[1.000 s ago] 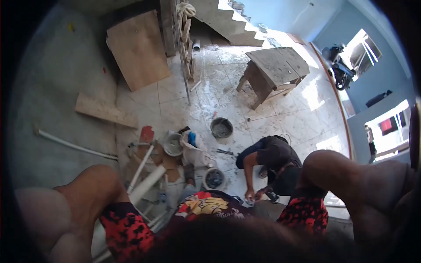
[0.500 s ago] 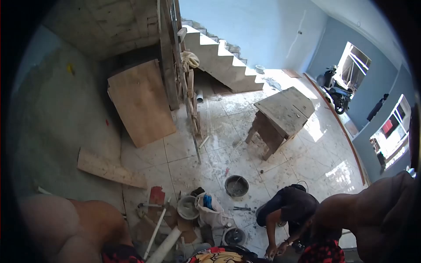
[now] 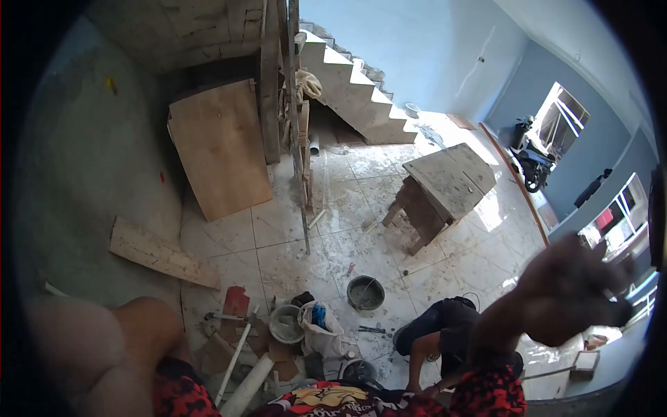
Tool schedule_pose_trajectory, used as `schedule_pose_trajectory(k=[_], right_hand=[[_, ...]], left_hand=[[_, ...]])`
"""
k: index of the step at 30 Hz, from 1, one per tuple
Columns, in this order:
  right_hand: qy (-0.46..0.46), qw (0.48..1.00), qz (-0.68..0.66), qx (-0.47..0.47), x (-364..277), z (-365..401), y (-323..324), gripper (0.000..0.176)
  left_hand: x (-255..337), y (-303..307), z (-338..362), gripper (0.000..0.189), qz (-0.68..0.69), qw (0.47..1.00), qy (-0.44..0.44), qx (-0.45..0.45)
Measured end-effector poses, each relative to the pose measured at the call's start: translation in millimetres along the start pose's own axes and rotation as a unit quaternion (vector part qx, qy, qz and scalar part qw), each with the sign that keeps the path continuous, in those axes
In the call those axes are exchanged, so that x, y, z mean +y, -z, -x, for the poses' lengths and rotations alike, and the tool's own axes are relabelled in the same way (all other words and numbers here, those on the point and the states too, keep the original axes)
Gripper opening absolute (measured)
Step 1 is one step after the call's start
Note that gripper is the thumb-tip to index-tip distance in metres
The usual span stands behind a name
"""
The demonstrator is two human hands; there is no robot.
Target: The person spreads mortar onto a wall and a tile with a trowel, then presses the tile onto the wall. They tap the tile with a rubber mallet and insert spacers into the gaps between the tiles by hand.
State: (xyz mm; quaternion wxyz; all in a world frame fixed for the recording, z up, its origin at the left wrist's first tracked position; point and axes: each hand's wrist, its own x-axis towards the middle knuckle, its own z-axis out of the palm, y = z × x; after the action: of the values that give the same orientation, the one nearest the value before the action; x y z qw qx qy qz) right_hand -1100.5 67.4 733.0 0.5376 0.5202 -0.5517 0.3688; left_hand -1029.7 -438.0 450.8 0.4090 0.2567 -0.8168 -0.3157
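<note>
My right hand [image 3: 580,295] is raised at the right side of the view, smeared by motion, in front of the floor and the lower window. Whether it holds anything is too blurred to make out. Below it shows a red-and-black patterned sleeve [image 3: 490,396]. My left arm [image 3: 146,323] is bent at the lower left, and its hand lies outside the view. Far below, a person [image 3: 445,337] in dark clothes crouches on the tiled floor, hands mostly hidden by my arm and shirt.
Near the crouching person are a black bucket of mortar [image 3: 365,292], a white sack [image 3: 325,333], a grey bucket [image 3: 286,323] and pipes [image 3: 249,386]. Further off stand a rough wooden table [image 3: 451,181], a plywood sheet [image 3: 221,149], concrete stairs [image 3: 340,87] and a motorbike [image 3: 533,163].
My right arm has swung upward, bringing the blurred hand into view. The head view has shifted slightly. The crouching person's hands are now mostly covered.
</note>
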Motion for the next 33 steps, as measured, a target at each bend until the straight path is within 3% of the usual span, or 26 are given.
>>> schedule_pose_trajectory(k=[4,6,8,9,10,12,16,20,22,28,31,33], right_hand=[[-0.284,0.956,0.071,0.016,44.6,109.2,-12.1,0.022],[-0.543,0.837,0.068,-0.027,51.2,193.8,-1.4,0.019],[-0.653,0.732,0.164,-0.103,39.9,309.8,19.3,0.018],[-0.657,0.687,0.234,-0.205,23.8,371.6,35.5,0.019],[-0.577,0.744,0.248,-0.228,-2.4,411.4,41.9,0.019],[-0.660,0.636,0.253,-0.310,-60.1,488.2,63.3,0.021],[-0.703,0.498,0.266,-0.433,-119.8,544.0,72.8,0.023],[-0.734,0.510,0.229,-0.386,-89.8,552.8,51.4,0.023],[-0.707,0.555,0.215,-0.381,-46.9,557.3,30.4,0.024],[-0.648,0.694,0.097,-0.299,138.6,498.6,-97.5,0.025],[-0.622,0.712,0.057,-0.320,242.0,445.4,-172.5,0.029],[-0.615,0.745,0.016,-0.258,321.8,421.4,-228.5,0.043]], left_hand=[[-16.7,40.0,15.2,0.033,-0.017,0.999,0.029,0.007],[-19.5,54.5,27.7,0.034,-0.024,0.998,0.052,0.012],[-32.1,66.2,41.2,0.034,-0.034,0.998,0.060,-0.009],[-41.5,67.6,50.5,0.034,-0.043,0.995,0.090,-0.004],[-40.5,68.2,56.4,0.034,-0.041,0.994,0.104,-0.011],[-38.8,64.8,72.5,0.034,-0.034,0.991,0.125,-0.021],[-26.0,54.6,98.1,0.034,-0.006,0.986,0.162,-0.050],[-13.2,39.6,109.8,0.034,0.015,0.979,0.180,-0.089],[-11.3,31.8,108.6,0.035,0.022,0.977,0.188,-0.102],[-10.5,6.9,106.0,0.035,0.026,0.968,0.225,-0.108],[-6.2,-7.6,89.2,0.035,0.025,0.964,0.246,-0.095],[-4.4,-30.6,71.6,0.035,0.020,0.960,0.265,-0.086]])
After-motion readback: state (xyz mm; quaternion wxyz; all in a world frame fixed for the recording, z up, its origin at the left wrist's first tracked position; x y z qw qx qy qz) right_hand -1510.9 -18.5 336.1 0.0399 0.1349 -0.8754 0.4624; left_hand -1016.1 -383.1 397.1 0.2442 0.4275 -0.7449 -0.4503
